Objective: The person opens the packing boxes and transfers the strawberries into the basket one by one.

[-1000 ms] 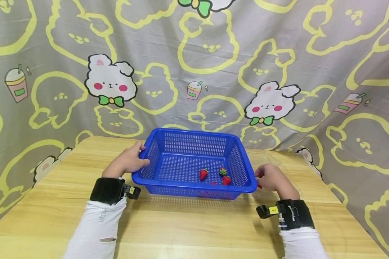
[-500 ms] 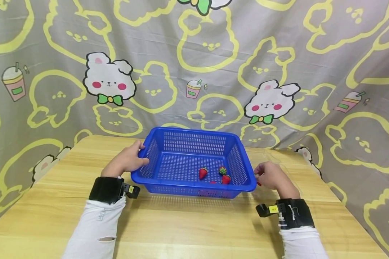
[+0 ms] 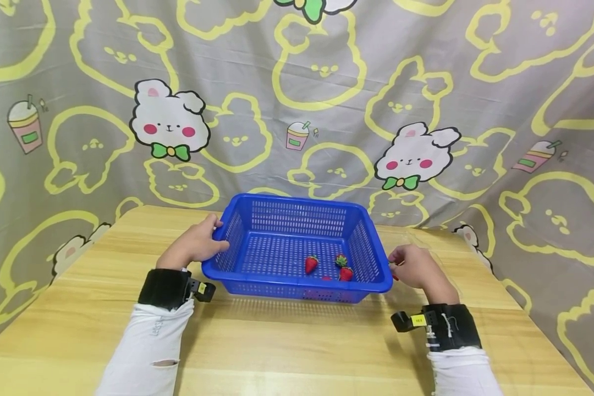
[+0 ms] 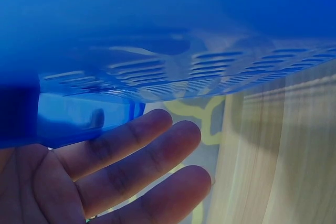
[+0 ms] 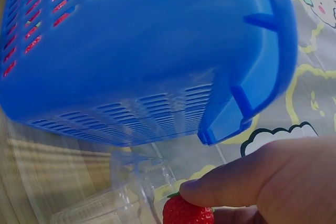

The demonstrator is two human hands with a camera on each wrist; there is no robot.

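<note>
A blue plastic basket (image 3: 297, 283) stands in the middle of the table, several red strawberries (image 3: 311, 264) lying in its right half. My left hand (image 3: 195, 243) holds the basket's left rim, its thumb over the edge. In the left wrist view, three fingers (image 4: 152, 161) stretch loosely below the rim beside the slotted wall. My right hand (image 3: 412, 267), just outside the basket's right end, pinches another strawberry (image 5: 186, 212) between thumb and fingers. Its lower part is cut off in the right wrist view. One strawberry in the basket is mostly hidden behind the front rim.
A clear plastic container (image 5: 131, 182) stands right of the basket, close to my right hand and hard to make out from the head. Behind the wooden table (image 3: 287, 346) hangs a grey curtain (image 3: 247, 66) with rabbit prints.
Between the frames, my right hand shifts very slightly and the strawberry in it shows a little less. My left hand and the basket keep their places.
</note>
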